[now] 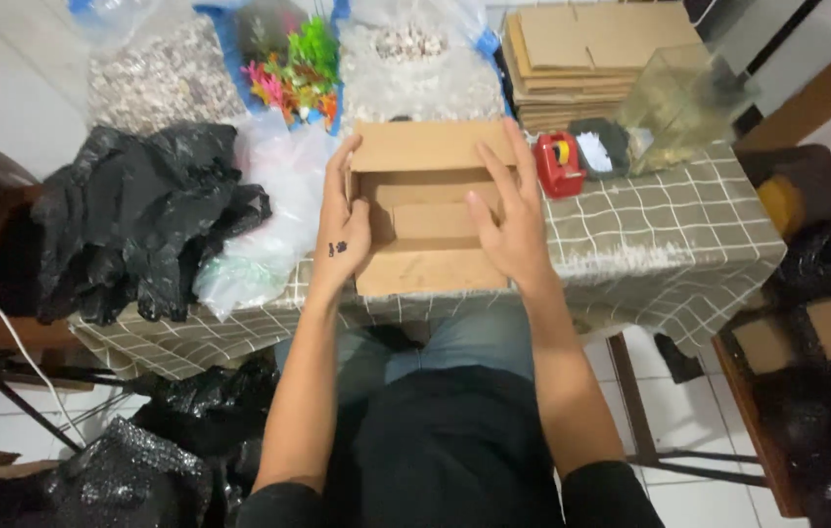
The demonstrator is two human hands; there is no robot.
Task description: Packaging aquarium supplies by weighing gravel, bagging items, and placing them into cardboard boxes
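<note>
A brown cardboard box (427, 147) lies open on the table with the checked cloth (660, 235), right in front of me. My left hand (342, 230) presses flat against the box's left side, fingers pointing away from me. My right hand (508, 220) grips the right side, its thumb reaching onto an inner flap. Both hands hold the box between them.
A red tape dispenser (558, 164) stands right of the box, beside a clear tank (684, 103) and a stack of flat cardboard (572, 54). Black plastic bags (141, 215) and a clear bag (269, 215) lie left. Bags of gravel and colourful plastic plants (298, 73) sit behind.
</note>
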